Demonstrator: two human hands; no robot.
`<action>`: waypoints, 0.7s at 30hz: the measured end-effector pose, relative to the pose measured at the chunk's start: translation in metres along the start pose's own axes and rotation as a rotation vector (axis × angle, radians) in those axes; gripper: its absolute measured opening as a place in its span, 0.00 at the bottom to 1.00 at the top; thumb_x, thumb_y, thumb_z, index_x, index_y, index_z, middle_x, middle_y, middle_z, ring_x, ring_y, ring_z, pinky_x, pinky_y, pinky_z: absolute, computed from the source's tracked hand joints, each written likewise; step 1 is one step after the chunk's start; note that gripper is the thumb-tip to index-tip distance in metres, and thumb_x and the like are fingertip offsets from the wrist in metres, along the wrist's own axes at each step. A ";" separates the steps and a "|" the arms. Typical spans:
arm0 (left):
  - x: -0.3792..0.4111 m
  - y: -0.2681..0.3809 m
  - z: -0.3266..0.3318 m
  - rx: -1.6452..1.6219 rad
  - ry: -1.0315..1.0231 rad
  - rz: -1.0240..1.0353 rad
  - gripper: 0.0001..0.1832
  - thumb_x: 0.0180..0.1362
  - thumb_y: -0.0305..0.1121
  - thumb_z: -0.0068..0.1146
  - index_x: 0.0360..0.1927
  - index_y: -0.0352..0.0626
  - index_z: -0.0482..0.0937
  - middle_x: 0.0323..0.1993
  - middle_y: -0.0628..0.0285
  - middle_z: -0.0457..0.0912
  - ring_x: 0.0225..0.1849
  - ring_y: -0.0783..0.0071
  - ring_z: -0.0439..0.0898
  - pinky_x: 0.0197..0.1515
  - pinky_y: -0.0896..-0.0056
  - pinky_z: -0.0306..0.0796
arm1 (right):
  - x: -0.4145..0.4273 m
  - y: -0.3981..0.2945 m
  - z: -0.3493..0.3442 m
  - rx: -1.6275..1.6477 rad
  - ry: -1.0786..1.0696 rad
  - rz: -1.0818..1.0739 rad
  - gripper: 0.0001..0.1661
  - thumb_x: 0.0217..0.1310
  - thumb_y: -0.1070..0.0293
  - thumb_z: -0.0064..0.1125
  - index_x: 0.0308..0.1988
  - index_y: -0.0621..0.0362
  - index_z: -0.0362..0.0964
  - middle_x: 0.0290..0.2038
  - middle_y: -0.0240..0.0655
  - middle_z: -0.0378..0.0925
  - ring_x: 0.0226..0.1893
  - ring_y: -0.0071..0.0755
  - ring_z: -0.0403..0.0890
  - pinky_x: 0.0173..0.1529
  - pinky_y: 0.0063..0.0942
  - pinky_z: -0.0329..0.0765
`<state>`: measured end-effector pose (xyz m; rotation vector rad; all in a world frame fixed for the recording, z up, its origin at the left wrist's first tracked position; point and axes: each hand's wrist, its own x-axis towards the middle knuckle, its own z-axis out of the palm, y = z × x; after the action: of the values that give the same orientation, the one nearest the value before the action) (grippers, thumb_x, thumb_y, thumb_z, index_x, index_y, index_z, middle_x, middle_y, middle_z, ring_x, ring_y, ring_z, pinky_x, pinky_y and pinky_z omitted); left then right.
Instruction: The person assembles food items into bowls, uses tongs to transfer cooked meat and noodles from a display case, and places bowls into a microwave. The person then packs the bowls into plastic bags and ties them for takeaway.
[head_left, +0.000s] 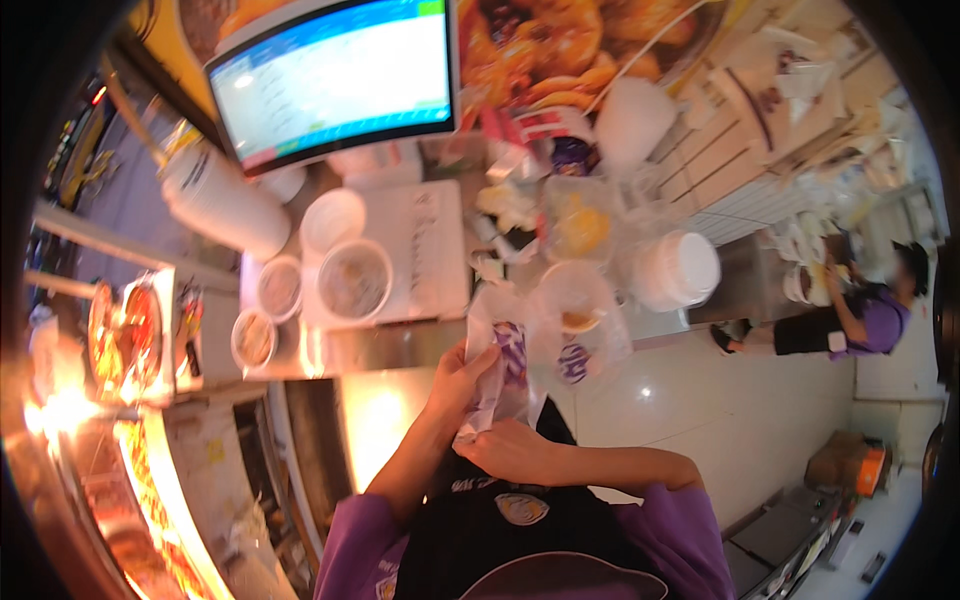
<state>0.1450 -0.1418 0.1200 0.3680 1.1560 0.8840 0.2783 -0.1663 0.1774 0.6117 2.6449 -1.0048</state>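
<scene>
In front of my apron I hold a whitish plastic bag (516, 358) with purple print on it. My left hand (461, 379) grips its left side, thumb laid over the film. My right hand (517, 452) pinches the near end with curled fingers. What lies inside the bag is hard to make out. Just right of it, a second translucent bag (576, 364) with purple print hangs at the counter edge around a round tub (580, 321). Left of my hands, a round tub with food (355, 279) rests on a white flat box or appliance (425, 247).
A lit touchscreen (337, 79) stands behind the counter. Small food tubs (253, 339) sit at the left corner near a stack of white containers (225, 199). White lidded tubs (677, 270) stand on the right. A co-worker (862, 315) works farther right.
</scene>
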 end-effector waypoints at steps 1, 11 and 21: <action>0.002 -0.010 -0.008 0.060 0.019 0.064 0.10 0.64 0.31 0.54 0.44 0.36 0.77 0.34 0.65 0.80 0.32 0.79 0.79 0.33 0.79 0.74 | -0.002 0.000 0.006 0.139 0.121 -0.148 0.13 0.57 0.68 0.56 0.42 0.62 0.72 0.32 0.42 0.79 0.32 0.46 0.82 0.35 0.41 0.79; -0.123 -0.063 -0.077 0.232 0.055 0.586 0.13 0.69 0.27 0.43 0.52 0.35 0.75 0.44 0.66 0.79 0.45 0.80 0.74 0.48 0.77 0.68 | 0.018 0.058 0.055 0.900 0.679 0.008 0.24 0.58 0.63 0.65 0.52 0.61 0.71 0.54 0.42 0.74 0.49 0.33 0.78 0.54 0.27 0.75; -0.185 -0.040 -0.123 0.999 0.104 0.733 0.19 0.53 0.16 0.47 0.47 0.41 0.79 0.29 0.54 0.81 0.29 0.69 0.81 0.35 0.72 0.73 | 0.049 0.043 0.034 1.310 0.271 -0.142 0.27 0.67 0.63 0.53 0.62 0.61 0.63 0.58 0.37 0.71 0.60 0.31 0.69 0.64 0.34 0.65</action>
<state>0.0275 -0.3298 0.1622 1.6529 1.5346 0.8792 0.2575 -0.1454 0.1096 0.7849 1.8673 -2.8271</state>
